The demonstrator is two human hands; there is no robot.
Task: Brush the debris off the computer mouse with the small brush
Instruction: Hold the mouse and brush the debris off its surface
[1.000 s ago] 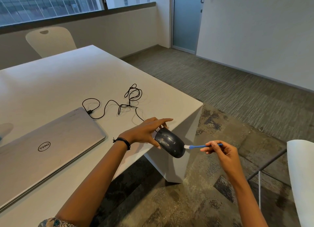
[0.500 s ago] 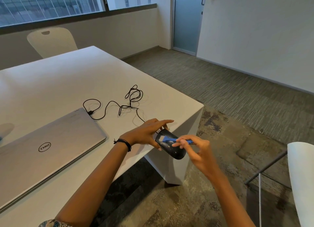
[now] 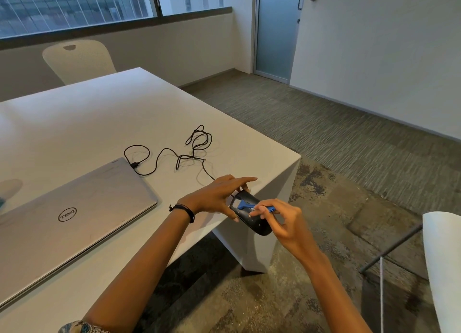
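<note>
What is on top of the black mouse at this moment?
The white bristles of the small blue brush rest on the mouse, near its far end. The right hand holds the handle and covers part of the mouse; the left hand hides its far edge.

The computer mouse [image 3: 250, 216] at lower centre of the frame looks like glossy black plastic, its shell catching pale highlights. The small brush [image 3: 245, 205] has a smooth blue plastic handle and pale bristles. The desk [image 3: 99, 123] is smooth, matt white. The laptop [image 3: 67, 218] at left has a brushed, silvery metal-looking lid. The floor [image 3: 349, 145] at right is rough, ribbed carpet.
</note>
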